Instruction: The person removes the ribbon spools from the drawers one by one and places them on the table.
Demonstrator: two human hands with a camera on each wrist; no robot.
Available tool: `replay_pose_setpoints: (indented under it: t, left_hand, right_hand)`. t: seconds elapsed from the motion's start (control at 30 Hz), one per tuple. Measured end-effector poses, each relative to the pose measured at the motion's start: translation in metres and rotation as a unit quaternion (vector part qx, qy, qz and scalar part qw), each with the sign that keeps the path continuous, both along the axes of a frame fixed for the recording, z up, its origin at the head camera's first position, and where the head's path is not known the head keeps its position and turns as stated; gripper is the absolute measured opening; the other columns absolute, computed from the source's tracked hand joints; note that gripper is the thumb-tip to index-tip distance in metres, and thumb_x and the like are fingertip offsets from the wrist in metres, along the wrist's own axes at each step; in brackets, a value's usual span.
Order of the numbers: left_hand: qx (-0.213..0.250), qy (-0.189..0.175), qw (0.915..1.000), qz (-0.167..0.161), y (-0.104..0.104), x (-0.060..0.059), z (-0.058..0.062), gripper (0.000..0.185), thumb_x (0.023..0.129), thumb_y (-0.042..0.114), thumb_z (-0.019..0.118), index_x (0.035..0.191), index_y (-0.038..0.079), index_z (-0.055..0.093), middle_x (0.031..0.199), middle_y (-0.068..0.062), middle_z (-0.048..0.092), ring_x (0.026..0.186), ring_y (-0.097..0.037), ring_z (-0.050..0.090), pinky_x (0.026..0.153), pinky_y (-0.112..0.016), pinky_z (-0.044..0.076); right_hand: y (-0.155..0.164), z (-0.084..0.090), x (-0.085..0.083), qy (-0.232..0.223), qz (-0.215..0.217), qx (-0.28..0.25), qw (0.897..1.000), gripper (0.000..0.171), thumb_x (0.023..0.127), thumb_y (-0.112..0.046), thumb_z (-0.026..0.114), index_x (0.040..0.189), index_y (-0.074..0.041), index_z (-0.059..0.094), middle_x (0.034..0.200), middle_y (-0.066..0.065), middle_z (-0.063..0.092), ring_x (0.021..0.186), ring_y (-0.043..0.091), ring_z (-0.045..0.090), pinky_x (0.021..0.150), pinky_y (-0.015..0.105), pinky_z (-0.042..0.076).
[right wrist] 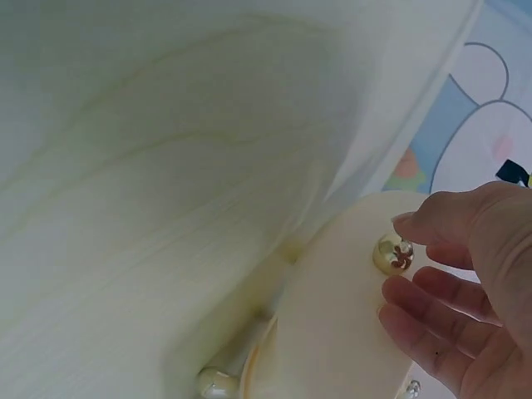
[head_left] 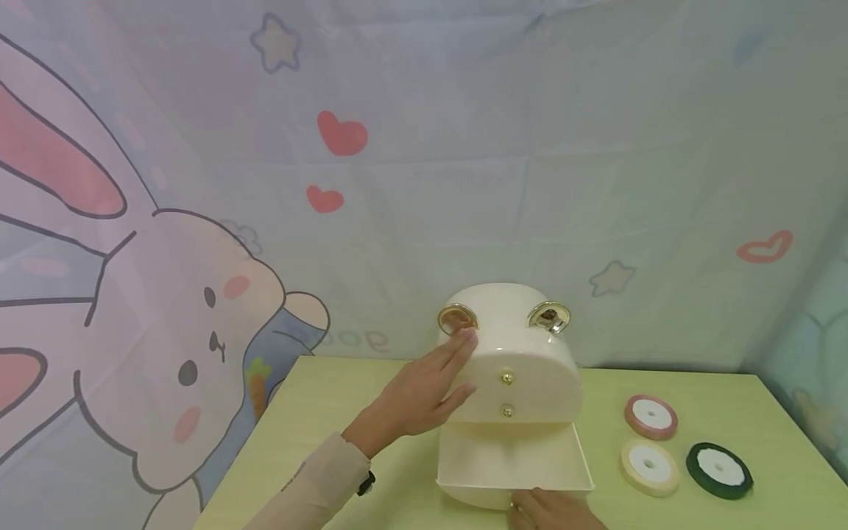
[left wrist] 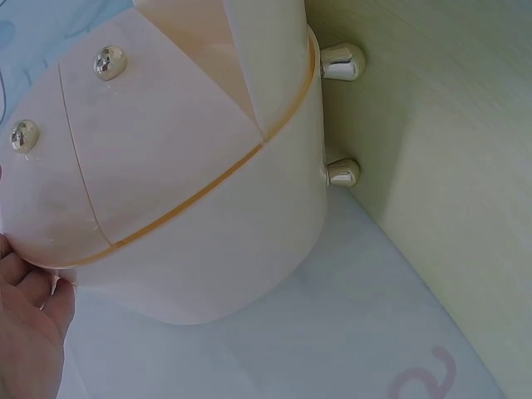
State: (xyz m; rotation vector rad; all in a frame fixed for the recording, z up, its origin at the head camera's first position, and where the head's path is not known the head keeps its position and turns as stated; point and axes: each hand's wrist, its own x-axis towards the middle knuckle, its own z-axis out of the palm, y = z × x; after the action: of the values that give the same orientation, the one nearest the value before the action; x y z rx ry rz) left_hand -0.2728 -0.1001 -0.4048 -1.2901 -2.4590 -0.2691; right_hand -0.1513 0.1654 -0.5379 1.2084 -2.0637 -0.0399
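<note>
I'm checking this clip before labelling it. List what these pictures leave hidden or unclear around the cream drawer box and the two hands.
- Right hand: head view, cut by the bottom edge; its grip stays unclear.
- Open drawer: head view, the inside looks blank; too washed out to judge contents.
- Left hand: left wrist view shows only a sliver at the frame corner.
- Ribbon spools: absent from both wrist views.

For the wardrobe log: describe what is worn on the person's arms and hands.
The left arm wears a pale beige long sleeve with small dark lettering and a black band at the wrist. The left hand is bare. The right hand is bare too; its arm is out of view.
</note>
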Motion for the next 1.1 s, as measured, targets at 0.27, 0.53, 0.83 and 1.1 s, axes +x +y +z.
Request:
replay_pose_setpoints:
  t: [0.27,0.53,0.83,1.1]
  left_hand:
    - [0.004,0.009,1.0,0.001,0.0,-0.001,-0.003,0.069,0.114,0.043,0.039,0.169,0.006,0.018,0.176,-0.01,0.023,0.163,-0.024,0.027,0.125,-0.042,0.041]
    - [0.011,0.027,0.9996,-0.004,0.001,-0.001,-0.005,0.068,0.114,0.042,0.039,0.168,0.004,0.02,0.175,-0.012,0.025,0.163,-0.025,0.029,0.123,-0.042,0.043]
    - [0.006,0.018,0.9998,0.006,0.001,0.0,-0.005,0.069,0.114,0.042,0.04,0.168,0.005,0.02,0.176,-0.011,0.025,0.163,-0.024,0.028,0.125,-0.041,0.041]
    - [0.007,0.015,0.9998,0.007,0.001,0.0,-0.005,0.069,0.114,0.041,0.042,0.169,0.006,0.019,0.176,-0.01,0.024,0.163,-0.023,0.026,0.125,-0.041,0.04]
  right_hand:
    - [-0.015,-0.006,-0.002,0.045,0.013,-0.005,0.999,0.052,0.115,-0.025,0.02,0.083,-0.017,0.06,0.085,-0.008,0.047,0.076,0.006,0.046,0.065,0.02,0.043]
    - [-0.017,-0.002,-0.006,0.046,0.032,0.006,0.998,0.052,0.116,-0.027,0.021,0.078,-0.017,0.055,0.081,-0.007,0.042,0.072,0.005,0.038,0.063,0.019,0.037]
    - [-0.018,0.002,-0.003,0.032,0.002,0.033,0.999,0.053,0.117,-0.033,0.021,0.077,-0.02,0.052,0.08,-0.009,0.04,0.07,0.003,0.035,0.063,0.016,0.035]
    - [-0.019,0.001,0.004,-0.003,-0.029,0.027,0.999,0.051,0.115,-0.045,0.031,0.076,-0.019,0.053,0.081,-0.01,0.039,0.069,0.002,0.032,0.061,0.016,0.034]
